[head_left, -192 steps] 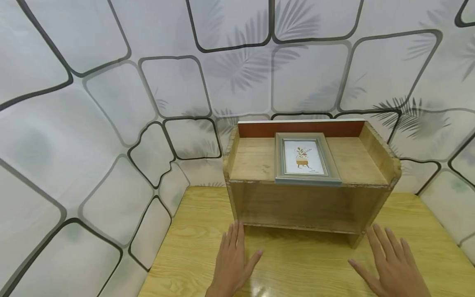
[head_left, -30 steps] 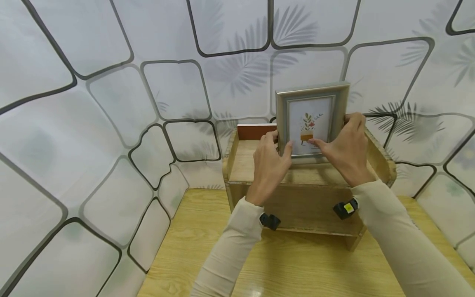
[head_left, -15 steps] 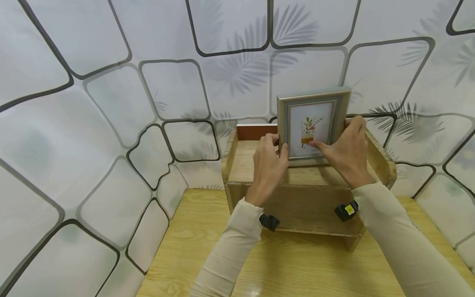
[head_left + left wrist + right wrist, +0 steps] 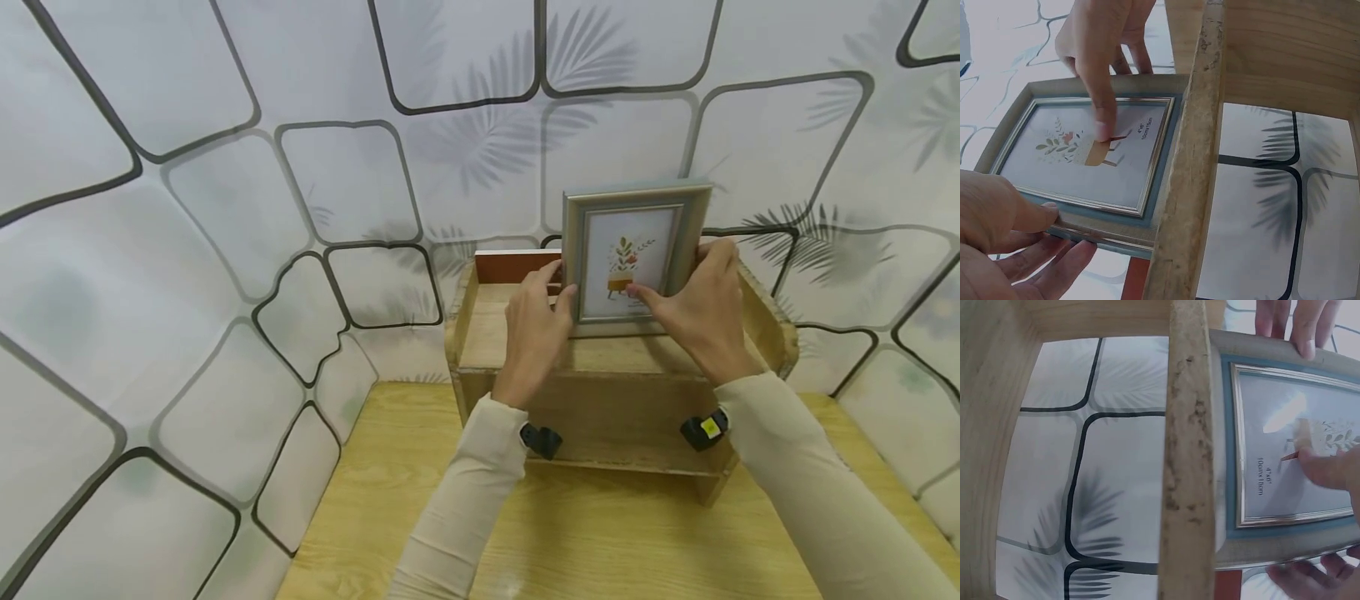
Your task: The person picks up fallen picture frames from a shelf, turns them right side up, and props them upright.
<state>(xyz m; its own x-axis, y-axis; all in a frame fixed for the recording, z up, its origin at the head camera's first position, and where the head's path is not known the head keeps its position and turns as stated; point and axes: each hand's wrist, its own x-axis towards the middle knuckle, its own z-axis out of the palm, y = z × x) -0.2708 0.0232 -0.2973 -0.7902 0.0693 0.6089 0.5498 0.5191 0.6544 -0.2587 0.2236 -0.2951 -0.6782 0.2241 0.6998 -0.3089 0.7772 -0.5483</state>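
Note:
A silver-grey picture frame (image 4: 628,258) with a potted-plant print stands nearly upright on the upper board of a small wooden shelf (image 4: 592,421), leaning slightly back. At its left side my left hand (image 4: 534,329) pinches the edge, thumb in front and fingers behind. My right hand (image 4: 701,304) grips the other side, its thumb pressed on the front over the print and its fingers round the edge. In the left wrist view, the lower end of the frame (image 4: 1110,212) sits right behind the board's front edge. The right wrist view shows the right thumb (image 4: 1325,469) on the glass.
The shelf stands on a yellow wood-grain table (image 4: 390,467), against a patterned wall covering (image 4: 480,167). A reddish-brown back strip (image 4: 510,268) and raised sides (image 4: 772,321) bound the upper board. Its lower compartment opens towards me.
Several seconds ago the picture frame lay flat on the shelf, with both hands open over the table. Over the last second, the upright frame has come down slightly; the left hand has shifted a little.

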